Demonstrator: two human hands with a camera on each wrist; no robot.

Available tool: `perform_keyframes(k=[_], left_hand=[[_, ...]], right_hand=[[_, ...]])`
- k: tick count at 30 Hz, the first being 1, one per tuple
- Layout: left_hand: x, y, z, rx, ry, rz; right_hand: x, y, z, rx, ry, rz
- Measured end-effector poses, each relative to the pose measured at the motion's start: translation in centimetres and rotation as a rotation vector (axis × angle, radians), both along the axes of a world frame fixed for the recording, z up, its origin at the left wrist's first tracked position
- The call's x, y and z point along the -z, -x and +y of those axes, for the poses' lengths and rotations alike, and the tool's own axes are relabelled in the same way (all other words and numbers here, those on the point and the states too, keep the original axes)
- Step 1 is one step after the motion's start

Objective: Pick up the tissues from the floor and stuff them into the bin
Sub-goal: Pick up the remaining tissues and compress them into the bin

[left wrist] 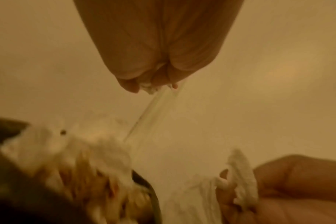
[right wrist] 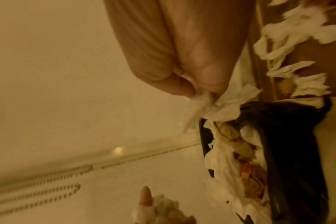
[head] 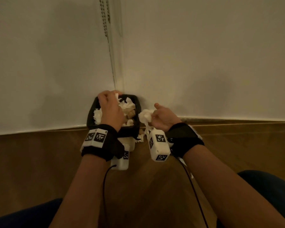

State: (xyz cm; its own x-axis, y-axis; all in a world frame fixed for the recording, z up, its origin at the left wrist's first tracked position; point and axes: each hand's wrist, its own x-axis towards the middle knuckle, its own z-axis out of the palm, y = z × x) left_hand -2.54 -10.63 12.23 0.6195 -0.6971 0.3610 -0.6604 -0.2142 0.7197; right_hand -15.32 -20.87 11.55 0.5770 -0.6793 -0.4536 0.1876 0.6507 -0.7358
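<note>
Two forearms w/ black wrist straps and white marker boxes fill the near part of the head view, reaching fwd over the wood floor (head: pixel 237 145) toward a corner where two pale walls meet. The black bin (head: pixel 136 102) sits right in that corner, already heaped w/ crumpled white tissues, some brownish bits mixed in

Left hand (head: pixel 111 109) is directly over the bin opening, fingers curled round a tissue wad (head: pixel 116 94) at the far rim; left wrist view shows a scrap of white pinched at the fingertips. Right hand (head: pixel 163 116) is beside the bin, just off its right edge, clamped on a second tissue clump (head: pixel 145 115) that trails a strand downward

Key relation: bin lies to the left of the right hand and slightly fwd, so that clump needs a short sideways carry over the rim, then a push down. Left hand is nearer, already above the pile, prob. only has to press in and let go

More loose tissues (right wrist: pixel 297 33) lie on the floor by the bin's base, nearer the right hand. Judgement: task is part done; bin looks v. full, so stuffed pieces could spring back out
</note>
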Motion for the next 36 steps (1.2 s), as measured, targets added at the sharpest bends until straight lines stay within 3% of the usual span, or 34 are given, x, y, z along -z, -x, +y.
perform_keyframes(k=[3,8,14,19,25,29,33,36], left_hand=[[-1.4,-3.4,0.4,-0.034,0.018,-0.091],[-3.7,-8.3,-2.6,0.034,-0.302,-0.184],[-2.4,-9.9,-5.2,0.117,-0.606,-0.335],[-0.2,-10.1,-6.1,0.162,-0.631,-0.419],[1.5,-9.2,-6.9,0.156,-0.670,-0.354],[1.3,-8.8,-7.3,0.214,-0.896,-0.364],[1.0,-7.9,-7.2,0.212,-1.112,-0.354],[0.7,-7.5,-6.7,0.185,-1.019,-0.334]], right_hand=[[-0.5,-3.3,-1.1,0.012,0.167,0.034],[-0.5,-9.3,-3.1,0.043,0.577,0.290],[0.9,-13.3,-5.5,-0.216,1.023,0.825],[1.8,-14.4,-7.2,-0.489,1.301,1.185],[1.2,-14.6,-8.1,-0.646,1.426,1.310],[2.1,-15.0,-7.2,-0.887,1.334,1.285],[3.1,-14.7,-5.8,-1.108,1.403,1.286],[2.5,-13.9,-5.5,-1.147,1.466,1.295]])
